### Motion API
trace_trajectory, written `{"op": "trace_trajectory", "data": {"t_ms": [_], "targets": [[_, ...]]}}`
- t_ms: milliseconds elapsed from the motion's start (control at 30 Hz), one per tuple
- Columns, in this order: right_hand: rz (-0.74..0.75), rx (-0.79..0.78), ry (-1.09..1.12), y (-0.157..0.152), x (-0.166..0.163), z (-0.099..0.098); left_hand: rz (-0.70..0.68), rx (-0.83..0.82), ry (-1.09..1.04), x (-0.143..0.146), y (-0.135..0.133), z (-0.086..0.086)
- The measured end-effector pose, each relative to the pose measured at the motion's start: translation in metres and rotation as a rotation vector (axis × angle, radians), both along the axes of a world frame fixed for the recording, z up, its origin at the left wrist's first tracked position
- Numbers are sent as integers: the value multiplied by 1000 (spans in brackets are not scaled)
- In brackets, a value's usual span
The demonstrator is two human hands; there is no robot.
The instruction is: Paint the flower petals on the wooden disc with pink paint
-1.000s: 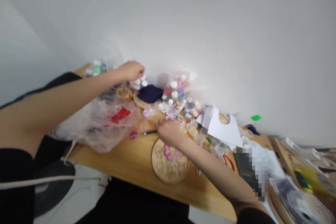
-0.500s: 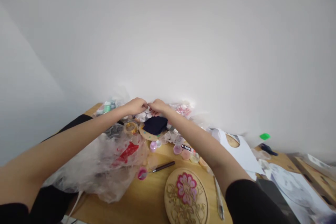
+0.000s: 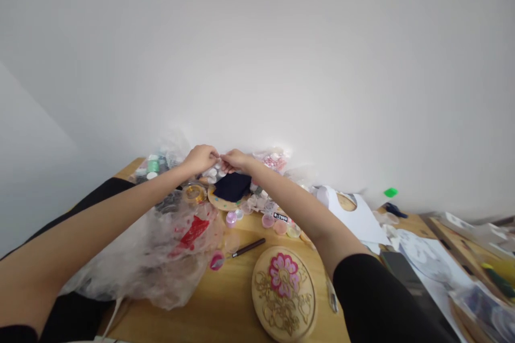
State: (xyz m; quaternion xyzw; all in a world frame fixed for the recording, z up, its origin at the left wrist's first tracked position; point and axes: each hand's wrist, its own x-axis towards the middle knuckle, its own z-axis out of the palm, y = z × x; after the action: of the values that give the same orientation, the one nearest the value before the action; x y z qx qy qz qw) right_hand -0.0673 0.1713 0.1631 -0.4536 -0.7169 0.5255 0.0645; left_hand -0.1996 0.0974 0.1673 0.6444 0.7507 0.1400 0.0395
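My left hand [image 3: 202,157] and my right hand [image 3: 236,159] meet at the back of the wooden table [image 3: 225,305], fingertips pinched together over a cluster of small white-capped jars [image 3: 213,173]. What they pinch is too small to make out. Just in front of them a dark blue cloth [image 3: 233,186] lies on a round wooden disc [image 3: 222,203]. Nearer to me lies a carved round wooden plaque [image 3: 284,292] with a pink painted flower. A dark pen [image 3: 248,247] rests left of it.
A crumpled clear plastic bag [image 3: 153,257] with red print covers the table's left part. Several small pots of pink and pale beads [image 3: 273,220] lie in the middle. White paper [image 3: 358,217], a dark phone [image 3: 402,273] and trays sit to the right. A white wall stands behind.
My right hand left the pots near the plaque and reached to the back, joining my left hand over the white-capped jars. The view swung and tilted upward.
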Motion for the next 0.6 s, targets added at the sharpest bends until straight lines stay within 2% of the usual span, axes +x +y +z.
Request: {"op": "trace_trajectory", "data": {"t_ms": [200, 400, 500, 600], "targets": [[16, 94, -57, -7, 6, 5, 36, -10, -37, -7, 4, 4], [54, 227, -184, -12, 11, 7, 196, 73, 32, -23, -1, 16], [76, 357, -259, -13, 16, 11, 192, 67, 53, -25, -3, 25], [83, 564, -306, -18, 17, 20, 162, 65, 77, -18, -3, 32]]}}
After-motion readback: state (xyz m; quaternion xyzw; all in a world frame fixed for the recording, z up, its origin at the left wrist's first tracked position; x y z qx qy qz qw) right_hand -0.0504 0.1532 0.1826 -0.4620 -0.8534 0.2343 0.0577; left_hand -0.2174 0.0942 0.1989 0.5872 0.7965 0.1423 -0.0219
